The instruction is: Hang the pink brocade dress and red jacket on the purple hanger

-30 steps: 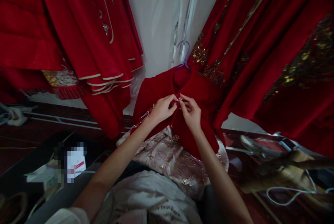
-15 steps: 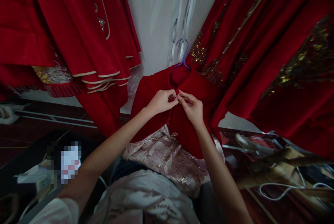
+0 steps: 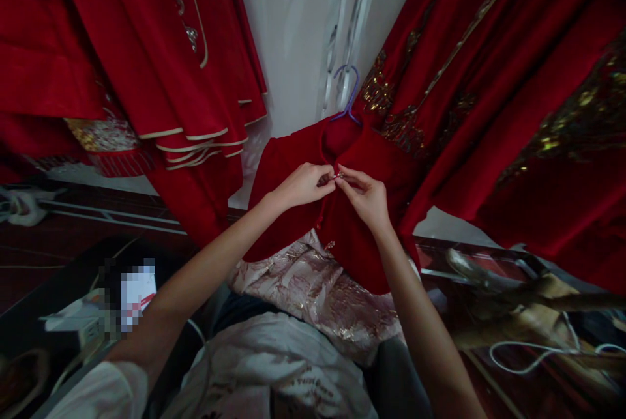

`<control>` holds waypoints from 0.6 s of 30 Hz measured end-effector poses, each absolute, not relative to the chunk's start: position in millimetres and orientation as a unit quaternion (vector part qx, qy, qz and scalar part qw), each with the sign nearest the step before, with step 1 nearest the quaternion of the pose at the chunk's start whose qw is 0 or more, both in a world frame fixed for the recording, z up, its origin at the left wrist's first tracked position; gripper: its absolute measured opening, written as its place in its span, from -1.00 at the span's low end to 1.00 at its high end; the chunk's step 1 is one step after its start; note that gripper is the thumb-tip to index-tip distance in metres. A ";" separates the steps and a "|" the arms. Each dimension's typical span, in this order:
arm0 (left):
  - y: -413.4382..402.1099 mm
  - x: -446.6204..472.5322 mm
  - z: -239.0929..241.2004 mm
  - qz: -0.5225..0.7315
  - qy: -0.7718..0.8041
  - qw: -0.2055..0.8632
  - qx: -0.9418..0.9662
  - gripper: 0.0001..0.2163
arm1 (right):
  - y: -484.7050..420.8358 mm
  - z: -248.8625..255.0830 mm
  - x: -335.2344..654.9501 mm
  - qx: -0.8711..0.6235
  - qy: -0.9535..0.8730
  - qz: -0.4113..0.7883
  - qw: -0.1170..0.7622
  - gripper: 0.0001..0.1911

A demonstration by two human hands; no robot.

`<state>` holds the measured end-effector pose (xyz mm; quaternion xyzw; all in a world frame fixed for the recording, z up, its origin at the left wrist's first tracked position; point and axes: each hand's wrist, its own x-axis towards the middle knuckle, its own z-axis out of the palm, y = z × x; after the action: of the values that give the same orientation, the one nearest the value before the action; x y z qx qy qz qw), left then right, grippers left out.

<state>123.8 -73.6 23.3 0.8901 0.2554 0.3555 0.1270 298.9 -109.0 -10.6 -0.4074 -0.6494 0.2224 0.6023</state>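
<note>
A red jacket [image 3: 288, 158] on a purple hanger [image 3: 350, 103] lies spread before me, its lower part over a pale pink shiny cloth [image 3: 313, 295]. At its front opening my left hand [image 3: 308, 182] and my right hand [image 3: 364, 196] meet, each with thumb and fingertips pinched. Between them is a small shiny fastener [image 3: 337, 175], mostly covered by the fingers, so its exact shape is unclear. Lower on the jacket front sits another small ornate fastener [image 3: 330, 245].
Red garments with pale piping [image 3: 195, 100] hang at the left, and gold-embroidered red garments [image 3: 469, 93] hang at the right. White cabinet doors [image 3: 288, 28] stand behind. At lower right are wooden pieces [image 3: 528, 321] and a white cord [image 3: 523, 367]. A blurred-out white item [image 3: 139, 292] is at lower left.
Both hands stay pinched at the same fastener, with only slight finger shifts. The whole view has moved a little, so most things appear slightly further right.
</note>
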 end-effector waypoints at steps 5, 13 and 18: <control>-78.1 125.5 29.9 0.328 0.267 0.075 0.903 -0.84 | -107.1 -11.0 296.5 -0.407 -0.637 0.237 0.611 -0.60; -75.8 123.8 34.7 0.278 0.275 0.002 0.920 -0.84 | -102.6 -15.9 292.7 -0.386 -0.629 0.257 0.624 -0.60; -69.7 127.1 30.3 0.289 0.259 0.020 0.922 -0.86 | -97.9 -22.6 296.0 -0.392 -0.633 0.260 0.615 -0.58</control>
<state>127.1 -69.7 30.3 0.9215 0.2586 0.2890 0.0204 296.0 -97.9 -22.6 -0.3918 -0.6329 0.2599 0.6151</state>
